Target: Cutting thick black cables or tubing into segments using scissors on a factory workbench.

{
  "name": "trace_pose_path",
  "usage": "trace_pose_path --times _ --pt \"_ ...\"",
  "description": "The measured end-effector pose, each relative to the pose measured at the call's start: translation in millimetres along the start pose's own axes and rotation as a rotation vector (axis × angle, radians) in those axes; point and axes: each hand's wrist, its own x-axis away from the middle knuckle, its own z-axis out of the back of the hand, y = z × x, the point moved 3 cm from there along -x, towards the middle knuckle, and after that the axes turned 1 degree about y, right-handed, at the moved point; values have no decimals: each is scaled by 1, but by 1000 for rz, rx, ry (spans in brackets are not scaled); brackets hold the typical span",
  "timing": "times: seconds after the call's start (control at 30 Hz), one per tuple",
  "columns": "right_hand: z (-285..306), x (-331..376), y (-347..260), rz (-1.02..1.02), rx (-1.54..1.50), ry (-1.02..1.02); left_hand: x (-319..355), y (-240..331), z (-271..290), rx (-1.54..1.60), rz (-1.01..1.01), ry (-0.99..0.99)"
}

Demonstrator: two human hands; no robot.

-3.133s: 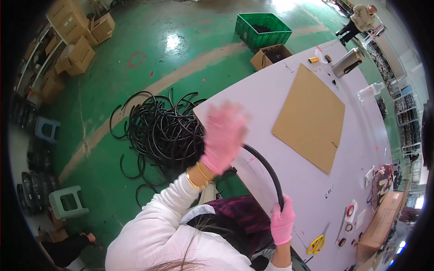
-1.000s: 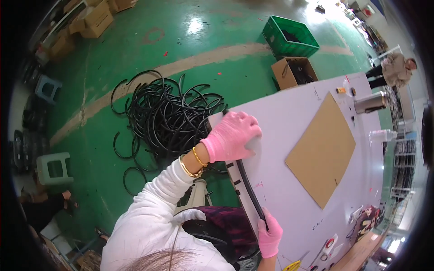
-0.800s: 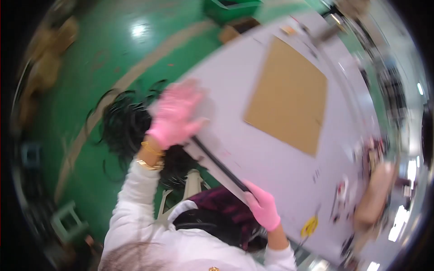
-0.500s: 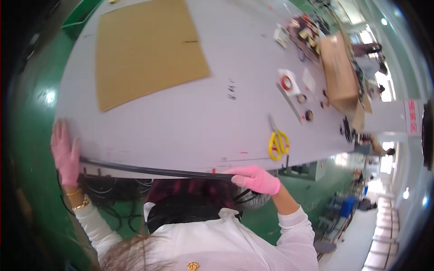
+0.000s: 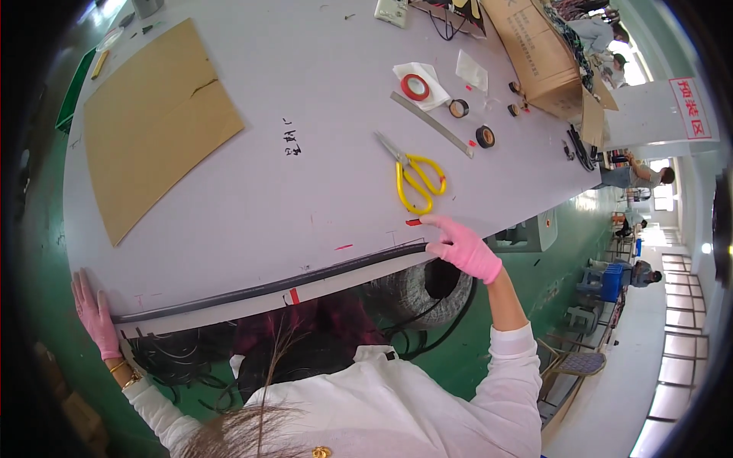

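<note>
The hose (image 5: pixel 267 288), earlier lifted in a bend, now lies straight along the near table (image 5: pixel 305 191) edge, hands spread apart.

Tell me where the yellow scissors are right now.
The yellow scissors lie on the grey table, toward the right of the head view, just beyond the right hand and near a metal ruler.

Long black cable (image 5: pixel 267 288), stretched straight along table's near edge, ends under both hands
</note>
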Motion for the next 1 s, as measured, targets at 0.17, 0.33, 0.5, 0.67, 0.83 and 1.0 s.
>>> trace_pose_path --times 0.17,0.33,0.5,0.67,0.83,1.0 --pt "2 -14 18 48 -100 -64 -2 -5 -6 53 -23 33" --pt "4 -12 30 -65 -106 -161 -5 -3 -5 73 -25 28" --pt "8 -14 24 24 163 -39 1 -10 -8 57 -37 38" --pt "7 -18 21 13 319 -35 -1 -10 -9 60 -55 42" --pt "4 -21 16 -60 375 3 -2 -16 -12 101 -59 52" --pt "4 -23 20 -80 348 -5 -3 -16 -13 82 -56 41"
